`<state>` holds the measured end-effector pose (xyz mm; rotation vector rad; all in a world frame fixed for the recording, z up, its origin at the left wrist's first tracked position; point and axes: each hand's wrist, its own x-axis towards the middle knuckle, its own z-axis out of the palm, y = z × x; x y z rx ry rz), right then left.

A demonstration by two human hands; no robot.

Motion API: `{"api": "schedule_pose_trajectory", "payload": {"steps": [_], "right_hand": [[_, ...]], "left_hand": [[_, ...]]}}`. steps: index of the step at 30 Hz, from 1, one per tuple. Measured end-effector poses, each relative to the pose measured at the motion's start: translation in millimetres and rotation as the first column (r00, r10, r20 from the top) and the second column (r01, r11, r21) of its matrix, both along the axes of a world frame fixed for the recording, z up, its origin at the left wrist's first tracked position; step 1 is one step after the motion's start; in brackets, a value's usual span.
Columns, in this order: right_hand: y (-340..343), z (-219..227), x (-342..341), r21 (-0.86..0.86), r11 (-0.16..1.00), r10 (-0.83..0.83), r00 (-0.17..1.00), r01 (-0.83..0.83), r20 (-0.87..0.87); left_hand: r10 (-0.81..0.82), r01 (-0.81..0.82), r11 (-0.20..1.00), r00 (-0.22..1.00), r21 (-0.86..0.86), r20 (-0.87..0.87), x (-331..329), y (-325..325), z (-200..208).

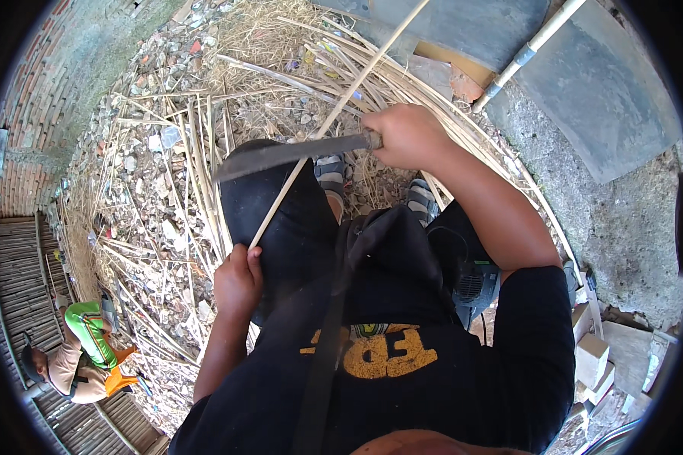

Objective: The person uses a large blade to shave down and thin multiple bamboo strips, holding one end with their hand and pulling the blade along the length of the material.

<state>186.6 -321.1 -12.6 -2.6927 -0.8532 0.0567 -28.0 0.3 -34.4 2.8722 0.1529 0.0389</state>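
Note:
My right hand [406,136] is closed round the handle of a machete [296,154]. Its long, dark blade points left and lies across a thin bamboo strip [334,114] above my left knee. The near end of that strip is in my left hand [237,282], whose fingers are closed on it. From there the strip slants up and to the right, past the top edge of the view. Dark trousers [269,208] cover the knee under the blade. Whether the blade touches the strip or only passes over it, I cannot tell.
Loose bamboo strips [402,83] lie over rubble and straw [265,34] ahead. A pole [527,53] leans by grey panels [599,98] at the right. Another person [83,356] sits at the far left by a bamboo slat wall [23,265]. Blocks [593,356] stand at the lower right.

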Motion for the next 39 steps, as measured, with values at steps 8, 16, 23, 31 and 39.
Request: {"api": "schedule_pose_trajectory", "payload": {"steps": [8,16,23,31,39], "right_hand": [[-6.3,0.9,12.5,0.083,0.996,-0.037,0.993,0.046,-0.111],[-17.6,-11.4,24.0,0.080,0.989,-0.119,0.988,0.126,-0.097],[5.0,4.5,1.7,-0.041,0.999,0.009,1.000,-0.008,0.012],[-14.5,0.0,17.3,0.018,0.996,-0.084,0.992,0.086,-0.090],[-19.8,-2.2,33.4,0.156,0.972,-0.145,0.972,0.174,-0.184]], "left_hand": [[0.004,-0.004,1.000,1.000,0.025,0.016,-0.1,1.5,-2.7],[-0.020,0.019,0.999,1.000,0.038,0.021,5.0,-2.1,-0.2],[-0.014,0.013,0.998,1.000,0.067,0.024,0.7,0.8,-4.3],[-0.018,0.017,0.998,0.999,0.058,0.029,2.7,1.7,-4.3],[-0.010,0.008,1.000,0.997,0.028,0.080,7.1,-3.9,-4.3]]}}
